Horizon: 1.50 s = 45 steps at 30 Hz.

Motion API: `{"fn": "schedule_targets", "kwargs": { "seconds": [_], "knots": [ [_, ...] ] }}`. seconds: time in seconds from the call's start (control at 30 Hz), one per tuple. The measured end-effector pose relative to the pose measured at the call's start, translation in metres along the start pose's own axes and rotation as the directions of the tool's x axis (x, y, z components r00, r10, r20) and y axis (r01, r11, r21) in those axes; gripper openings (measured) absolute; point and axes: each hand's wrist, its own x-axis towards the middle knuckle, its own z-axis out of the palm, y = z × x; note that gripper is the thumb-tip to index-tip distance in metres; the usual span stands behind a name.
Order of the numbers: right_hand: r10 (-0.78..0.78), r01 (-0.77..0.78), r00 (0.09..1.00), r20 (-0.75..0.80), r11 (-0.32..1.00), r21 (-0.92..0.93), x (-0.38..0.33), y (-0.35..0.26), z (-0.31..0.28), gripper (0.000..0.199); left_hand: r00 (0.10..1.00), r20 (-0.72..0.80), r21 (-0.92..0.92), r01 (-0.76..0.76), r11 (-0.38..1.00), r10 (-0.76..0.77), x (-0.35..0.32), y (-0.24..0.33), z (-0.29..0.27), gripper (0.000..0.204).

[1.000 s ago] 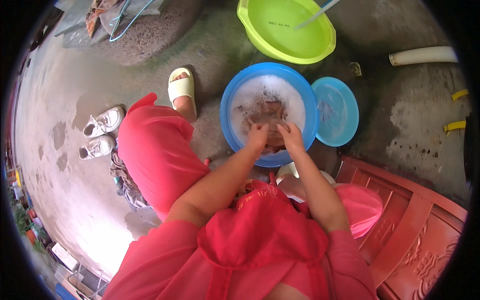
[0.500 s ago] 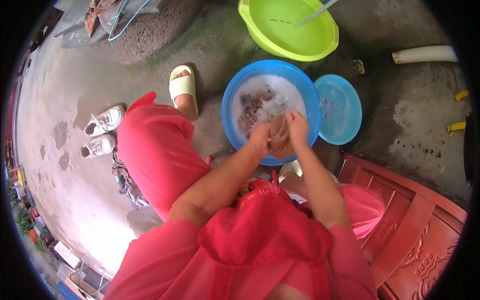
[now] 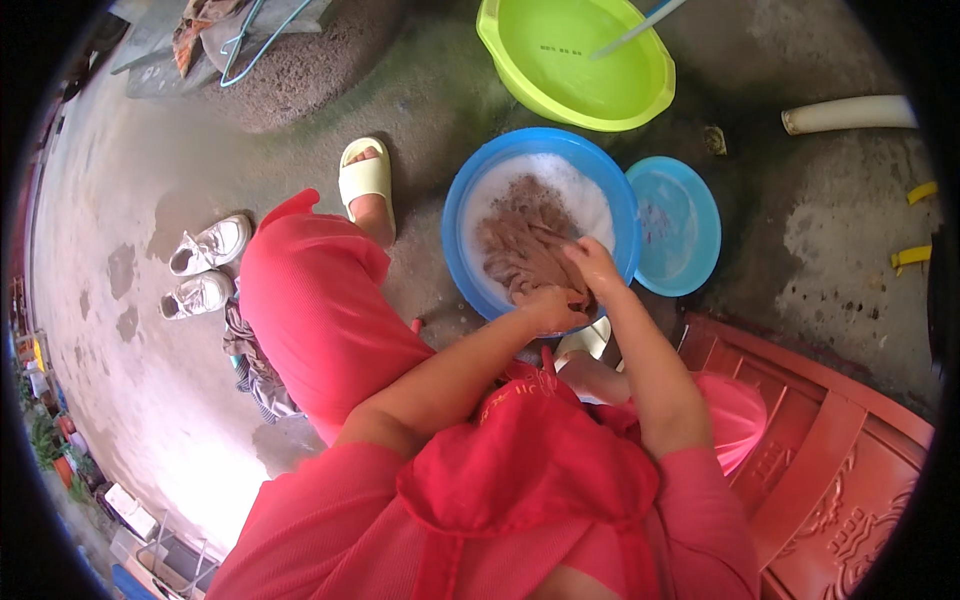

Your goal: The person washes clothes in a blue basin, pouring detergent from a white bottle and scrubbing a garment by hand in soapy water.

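A wet brown cloth garment (image 3: pixel 525 240) lies bunched in white suds inside a round blue basin (image 3: pixel 458 215). At the basin's near side my left hand (image 3: pixel 552 309) is closed on the garment's near end. My right hand (image 3: pixel 594 264) grips a fold of the same garment a little farther off, to the right. Both hands are close together, with the cloth running between them. Which part of the garment each hand holds cannot be made out.
A smaller light-blue basin (image 3: pixel 695 225) with water touches on the right. Beyond stands a green basin (image 3: pixel 580 85) of water with a pale stick. White sneakers (image 3: pixel 212 245) and dark clothes (image 3: pixel 260 370) lie left; a red carved panel (image 3: pixel 800 440) lies near right.
Both hands have moved nearer, toward the basin's near rim. The garment, bunched between my hands before, now spreads out across the suds.
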Motion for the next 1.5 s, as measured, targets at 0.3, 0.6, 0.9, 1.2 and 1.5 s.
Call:
{"fn": "schedule_targets", "kwargs": {
  "seconds": [0.3,0.6,0.9,1.2,1.5],
  "knots": [
    [-0.182,0.104,0.981,0.064,0.778,0.620,-0.107,-0.110,0.036,0.028,0.973,-0.121,-0.965,-0.068,0.253,-0.198,0.014,-0.014,-0.042,0.063],
    [-0.507,0.245,0.844,-0.176,0.656,-0.714,-0.048,-0.046,0.055,0.027,0.960,0.144,-0.978,0.101,-0.182,-0.241,0.010,-0.007,-0.044,0.045],
    [0.159,-0.178,0.983,0.088,0.942,0.285,0.005,-0.013,-0.031,0.042,0.987,0.151,-0.761,0.148,0.631,-0.049,-0.004,0.028,-0.031,0.037],
    [0.178,-0.209,0.962,0.205,0.967,0.143,0.007,0.025,-0.005,0.038,0.949,0.275,0.038,-0.171,0.985,0.154,-0.011,0.002,-0.006,0.032],
    [-0.246,0.181,0.969,0.035,0.797,0.577,-0.073,-0.126,-0.032,0.041,0.739,-0.581,-0.353,0.148,0.924,-0.340,0.021,-0.026,-0.033,0.022]
  ]
}}
